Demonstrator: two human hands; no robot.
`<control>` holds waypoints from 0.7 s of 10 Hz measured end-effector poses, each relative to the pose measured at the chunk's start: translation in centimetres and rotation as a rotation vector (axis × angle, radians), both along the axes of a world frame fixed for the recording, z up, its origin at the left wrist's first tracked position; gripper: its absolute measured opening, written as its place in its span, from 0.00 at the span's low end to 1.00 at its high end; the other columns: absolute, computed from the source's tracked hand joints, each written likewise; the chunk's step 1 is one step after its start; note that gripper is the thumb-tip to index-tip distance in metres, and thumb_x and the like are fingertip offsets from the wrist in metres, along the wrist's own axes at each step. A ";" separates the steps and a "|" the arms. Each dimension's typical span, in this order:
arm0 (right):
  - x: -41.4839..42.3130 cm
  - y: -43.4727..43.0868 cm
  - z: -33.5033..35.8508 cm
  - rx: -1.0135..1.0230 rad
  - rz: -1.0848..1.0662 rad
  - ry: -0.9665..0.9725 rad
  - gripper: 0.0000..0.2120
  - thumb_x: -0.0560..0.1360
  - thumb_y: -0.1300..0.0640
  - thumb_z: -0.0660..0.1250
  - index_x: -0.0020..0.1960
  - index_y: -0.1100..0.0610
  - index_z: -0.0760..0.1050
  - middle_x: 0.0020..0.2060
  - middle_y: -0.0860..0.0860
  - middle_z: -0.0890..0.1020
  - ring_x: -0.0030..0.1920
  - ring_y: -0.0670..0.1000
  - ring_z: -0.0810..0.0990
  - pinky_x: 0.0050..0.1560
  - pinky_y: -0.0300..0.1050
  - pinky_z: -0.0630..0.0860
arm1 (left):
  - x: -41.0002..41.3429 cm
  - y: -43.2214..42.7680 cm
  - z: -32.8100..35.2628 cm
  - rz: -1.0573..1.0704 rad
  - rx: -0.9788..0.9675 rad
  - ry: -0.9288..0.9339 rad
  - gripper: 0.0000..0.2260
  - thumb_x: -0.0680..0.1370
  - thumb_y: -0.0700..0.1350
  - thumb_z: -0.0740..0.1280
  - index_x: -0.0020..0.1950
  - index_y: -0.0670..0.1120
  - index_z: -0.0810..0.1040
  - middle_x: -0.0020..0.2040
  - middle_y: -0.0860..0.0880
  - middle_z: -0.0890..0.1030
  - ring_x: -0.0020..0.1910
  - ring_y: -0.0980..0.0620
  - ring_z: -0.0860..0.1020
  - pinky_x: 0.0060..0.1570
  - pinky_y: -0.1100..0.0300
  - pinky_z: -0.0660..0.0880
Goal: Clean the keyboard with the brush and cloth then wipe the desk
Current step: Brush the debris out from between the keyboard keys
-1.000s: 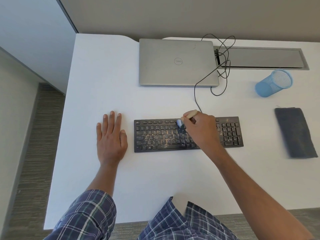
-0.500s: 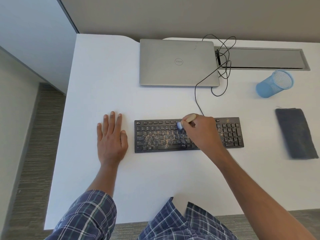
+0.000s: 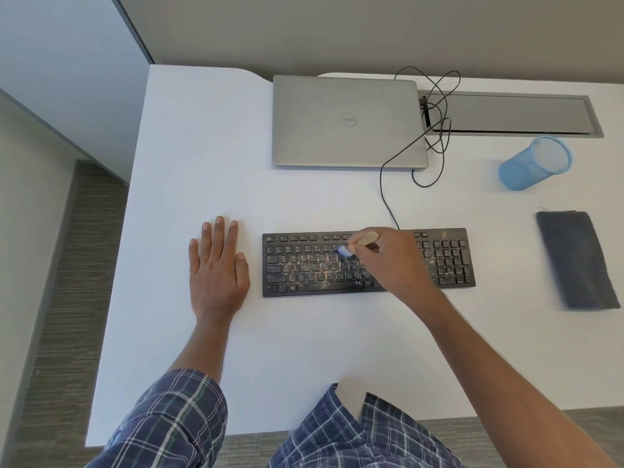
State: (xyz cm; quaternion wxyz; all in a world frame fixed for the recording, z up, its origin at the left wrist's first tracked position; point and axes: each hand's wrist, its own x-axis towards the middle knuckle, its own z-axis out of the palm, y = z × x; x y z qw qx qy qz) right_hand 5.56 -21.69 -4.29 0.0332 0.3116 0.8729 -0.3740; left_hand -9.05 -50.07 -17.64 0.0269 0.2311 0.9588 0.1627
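Observation:
A black keyboard (image 3: 304, 265) lies in the middle of the white desk (image 3: 202, 146), its keys speckled with tan crumbs. My right hand (image 3: 395, 261) rests over the keyboard's middle and grips a small brush (image 3: 366, 238) with a wooden handle; its pale blue bristles touch the upper key rows. My left hand (image 3: 217, 270) lies flat on the desk just left of the keyboard, fingers spread, holding nothing. A folded dark grey cloth (image 3: 575, 260) lies on the desk to the right of the keyboard.
A closed silver laptop (image 3: 347, 121) sits behind the keyboard. The keyboard's black cable (image 3: 435, 130) loops to a grey cable tray (image 3: 506, 113) at the back right. A blue mesh cup (image 3: 533, 163) lies on its side behind the cloth.
My right hand has moved the brush head up and a little left, from the middle key rows to the upper rows. My left hand has stayed flat.

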 end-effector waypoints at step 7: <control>-0.4 -1.2 -0.7 0.090 -0.037 0.077 0.07 0.80 0.54 0.70 0.45 0.46 0.84 0.31 0.42 0.83 0.33 0.49 0.82 0.39 0.51 0.82 | 0.1 0.0 0.0 -0.001 0.010 0.008 0.31 0.84 0.47 0.54 0.89 0.53 0.55 0.89 0.51 0.52 0.88 0.48 0.47 0.85 0.40 0.47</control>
